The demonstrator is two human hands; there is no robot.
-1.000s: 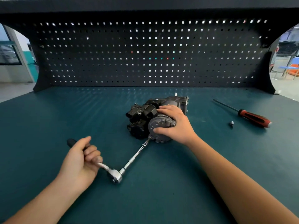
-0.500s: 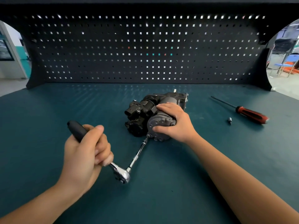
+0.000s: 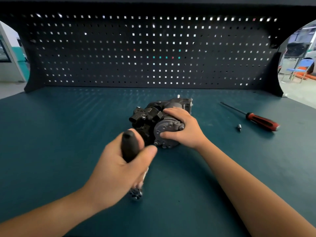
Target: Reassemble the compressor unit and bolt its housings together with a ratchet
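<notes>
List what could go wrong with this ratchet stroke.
The left hand grips the ratchet and hides its far end, which may slip off unnoticed.
Only the right hand steadies the compressor; it could twist on the bench.
A slip might strike the right thumb.

The far black metal pegboard is glowing with gridded white squares, a few teal or red, above the flat dark-teal bench top. The metal compressor unit is showing black and grey, the steel ratchet black and chrome, the right-hand screwdriver red and black.
</notes>
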